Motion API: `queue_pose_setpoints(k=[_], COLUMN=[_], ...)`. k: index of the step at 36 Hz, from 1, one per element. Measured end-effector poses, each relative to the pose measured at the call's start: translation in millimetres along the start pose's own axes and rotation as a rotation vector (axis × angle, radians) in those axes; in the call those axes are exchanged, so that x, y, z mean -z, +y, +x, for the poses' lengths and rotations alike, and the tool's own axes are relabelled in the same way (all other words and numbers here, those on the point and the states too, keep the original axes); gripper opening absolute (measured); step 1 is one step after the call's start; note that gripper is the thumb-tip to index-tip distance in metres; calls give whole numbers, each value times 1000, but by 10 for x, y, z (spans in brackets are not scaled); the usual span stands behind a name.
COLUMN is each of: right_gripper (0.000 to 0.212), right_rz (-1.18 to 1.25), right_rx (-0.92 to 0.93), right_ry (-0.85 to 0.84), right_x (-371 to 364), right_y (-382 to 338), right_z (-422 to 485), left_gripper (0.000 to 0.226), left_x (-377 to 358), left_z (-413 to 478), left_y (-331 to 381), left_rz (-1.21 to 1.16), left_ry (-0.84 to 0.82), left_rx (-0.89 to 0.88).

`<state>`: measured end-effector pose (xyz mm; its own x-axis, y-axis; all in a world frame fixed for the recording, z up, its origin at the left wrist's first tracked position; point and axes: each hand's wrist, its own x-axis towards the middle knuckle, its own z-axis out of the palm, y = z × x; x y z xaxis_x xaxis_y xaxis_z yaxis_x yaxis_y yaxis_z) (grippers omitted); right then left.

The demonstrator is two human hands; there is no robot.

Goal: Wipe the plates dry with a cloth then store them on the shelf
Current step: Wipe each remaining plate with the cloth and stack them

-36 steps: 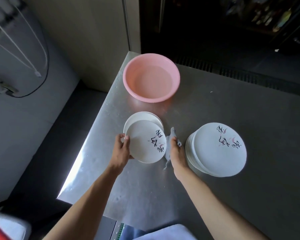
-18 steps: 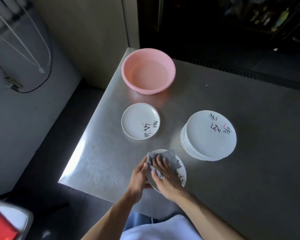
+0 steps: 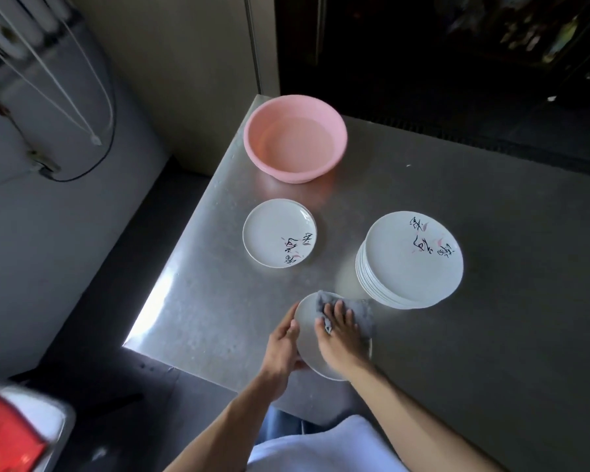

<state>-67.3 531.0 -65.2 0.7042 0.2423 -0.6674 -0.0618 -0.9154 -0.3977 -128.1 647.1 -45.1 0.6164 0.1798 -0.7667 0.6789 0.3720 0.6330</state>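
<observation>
We find the person mid-wipe on a single plate point(image 3: 308, 349), held over the near part of the desk point(image 3: 491, 216), close to its front edge. Whether it rests on the desk or is raised slightly off it, we cannot tell.

The left hand point(image 3: 280, 352) grips the plate at its left rim, thumb on the upper face and the other fingers out of sight beneath. We judge this grip is there to stop the plate sliding or turning under the rubbing.

The right hand point(image 3: 341, 342) lies flat on the grey cloth point(image 3: 360, 310), fingers spread and fairly straight, pressing it onto the plate's face rather than clutching it. The spread gives broad contact. The cloth bunches beyond the fingertips and hangs over the plate's far right rim.

The plate thus sits between the two hands, the left at its edge and the right on top of it.

A tall stack of plates point(image 3: 413, 267) stands just beyond the cloth to the right, close to it but apart. A smaller plate point(image 3: 273, 233) lies further out to the left, well apart from both hands. It may have another under it, but we cannot confirm this. A pink basin point(image 3: 295, 137) sits at the far corner.

No shelf is in view, so we judge that storing has not yet begun for this plate. We cannot tell which pile is already dried.
</observation>
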Motion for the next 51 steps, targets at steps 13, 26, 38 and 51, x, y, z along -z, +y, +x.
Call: queue_pose_setpoints(k=[13, 26, 38, 51], right_gripper=[45, 44, 49, 51], right_rz=[83, 202, 153, 509], right_rx=[303, 442, 502, 351], right_ry=[-146, -30, -124, -242], right_x=[126, 47, -96, 152], right_y=[401, -9, 99, -166], right_z=[-515, -64, -195, -376], left_gripper=[41, 37, 27, 32], left_x=[100, -44, 43, 125], left_z=[-2, -144, -202, -79], left_y=[33, 33, -12, 13], left_rz=[-15, 22, 69, 0], left_ry=[41, -96, -75, 259], left_rx=[-19, -14, -31, -42])
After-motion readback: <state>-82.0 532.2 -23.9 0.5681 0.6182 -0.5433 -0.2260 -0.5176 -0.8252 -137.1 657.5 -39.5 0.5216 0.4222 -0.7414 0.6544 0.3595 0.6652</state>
